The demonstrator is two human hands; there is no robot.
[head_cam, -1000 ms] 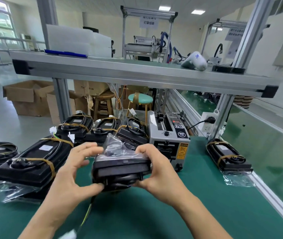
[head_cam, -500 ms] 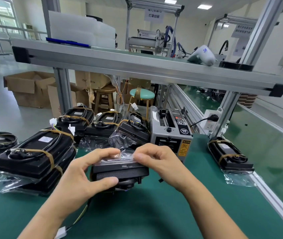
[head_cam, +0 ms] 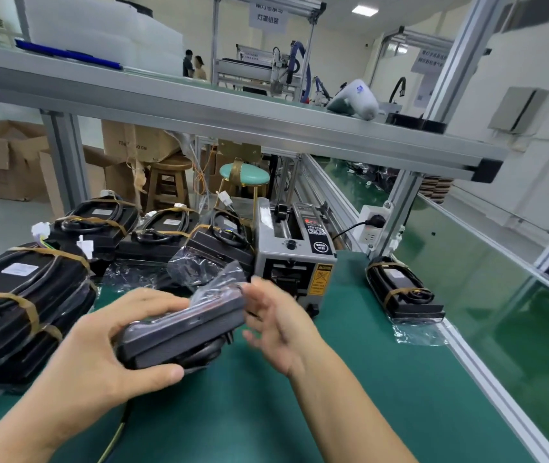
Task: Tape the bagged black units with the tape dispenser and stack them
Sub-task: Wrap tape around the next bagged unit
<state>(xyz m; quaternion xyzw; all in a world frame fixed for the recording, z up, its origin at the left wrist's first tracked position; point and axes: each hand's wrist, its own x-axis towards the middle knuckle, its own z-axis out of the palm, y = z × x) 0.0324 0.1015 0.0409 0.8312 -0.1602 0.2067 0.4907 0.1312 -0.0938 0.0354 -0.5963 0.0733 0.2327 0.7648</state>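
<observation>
My left hand (head_cam: 106, 349) grips a bagged black unit (head_cam: 183, 332) above the green mat, fingers over its top and thumb under its near edge; the unit tilts up to the right. Loose clear bag (head_cam: 219, 282) sticks up at its far end. My right hand (head_cam: 276, 325) is blurred just right of the unit, fingers spread, holding nothing. The grey tape dispenser (head_cam: 295, 255) stands right behind the hands. A stack of taped units (head_cam: 22, 305) lies at the left. One taped unit (head_cam: 403, 292) lies alone at the right.
Several more taped units (head_cam: 156, 228) crowd the mat's far left, behind the stack. A power strip (head_cam: 371, 225) is fixed to the frame post right of the dispenser. An aluminium shelf (head_cam: 233, 121) spans overhead. The mat's right edge meets a rail (head_cam: 487, 372).
My right hand has let go of the unit and moved off to its right. My left hand has tilted the unit, right end up. The view has moved closer.
</observation>
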